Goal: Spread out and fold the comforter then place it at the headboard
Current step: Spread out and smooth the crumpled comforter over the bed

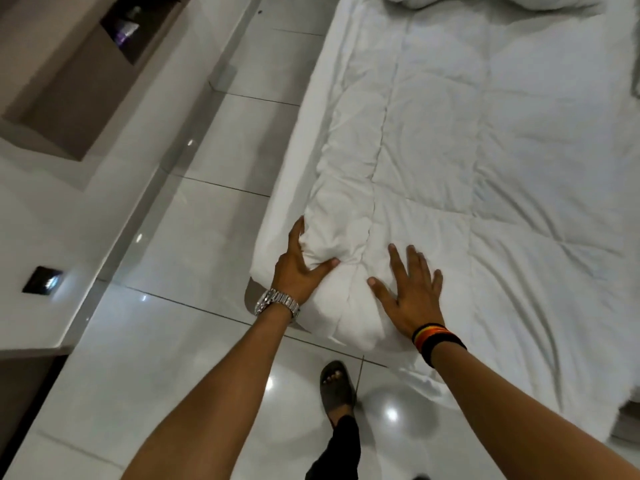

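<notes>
A white quilted comforter lies spread over the bed, reaching from the near foot end up toward the pillows. My left hand, with a silver watch on its wrist, grips the bunched near-left corner of the comforter at the bed's edge. My right hand, with striped bands on the wrist, lies flat with fingers spread on the comforter just right of that corner. White pillows sit at the far end, cut off by the frame's top.
Glossy white floor tiles run along the bed's left side. A brown wall unit with an open shelf and a white counter line the far left. My sandalled foot stands near the bed's corner.
</notes>
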Demonstrator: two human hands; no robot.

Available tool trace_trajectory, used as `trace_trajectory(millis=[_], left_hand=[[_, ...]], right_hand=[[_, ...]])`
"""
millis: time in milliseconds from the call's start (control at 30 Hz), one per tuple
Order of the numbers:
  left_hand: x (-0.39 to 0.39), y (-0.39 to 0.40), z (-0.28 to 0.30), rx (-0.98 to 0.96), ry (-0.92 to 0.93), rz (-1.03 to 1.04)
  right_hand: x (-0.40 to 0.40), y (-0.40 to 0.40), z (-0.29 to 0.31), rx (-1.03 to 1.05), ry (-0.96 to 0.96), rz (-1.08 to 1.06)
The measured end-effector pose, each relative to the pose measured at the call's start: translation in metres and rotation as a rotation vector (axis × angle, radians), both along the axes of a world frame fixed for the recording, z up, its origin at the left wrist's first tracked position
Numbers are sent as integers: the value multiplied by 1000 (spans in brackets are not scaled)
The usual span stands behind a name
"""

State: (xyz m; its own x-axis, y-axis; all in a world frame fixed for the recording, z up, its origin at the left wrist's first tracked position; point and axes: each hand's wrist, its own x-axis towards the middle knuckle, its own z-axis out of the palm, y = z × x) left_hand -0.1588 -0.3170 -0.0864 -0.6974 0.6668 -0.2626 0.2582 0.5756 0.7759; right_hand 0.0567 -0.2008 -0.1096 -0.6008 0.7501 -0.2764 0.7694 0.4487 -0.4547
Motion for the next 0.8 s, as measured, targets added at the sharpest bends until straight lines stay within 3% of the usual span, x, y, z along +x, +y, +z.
trace_trajectory(millis=[100, 233, 333, 433, 600, 800], left_hand=[[5, -16, 27, -148, 40, 44], [-5, -64, 57, -563, 86, 82], [-9, -94, 59, -701, 78, 68], [7, -103, 31, -680, 178, 4], [76, -74, -20, -375, 323, -177], [155, 2, -59, -217, 497, -550]], right_hand=[[-1, -5, 19, -23, 43, -21], [7, -26, 39, 25, 207, -8], [35, -47, 24, -5, 11, 75], [66, -61, 2, -69, -170, 78], [109, -58, -13, 1, -197, -40], [169, -16, -21, 42, -217, -298]])
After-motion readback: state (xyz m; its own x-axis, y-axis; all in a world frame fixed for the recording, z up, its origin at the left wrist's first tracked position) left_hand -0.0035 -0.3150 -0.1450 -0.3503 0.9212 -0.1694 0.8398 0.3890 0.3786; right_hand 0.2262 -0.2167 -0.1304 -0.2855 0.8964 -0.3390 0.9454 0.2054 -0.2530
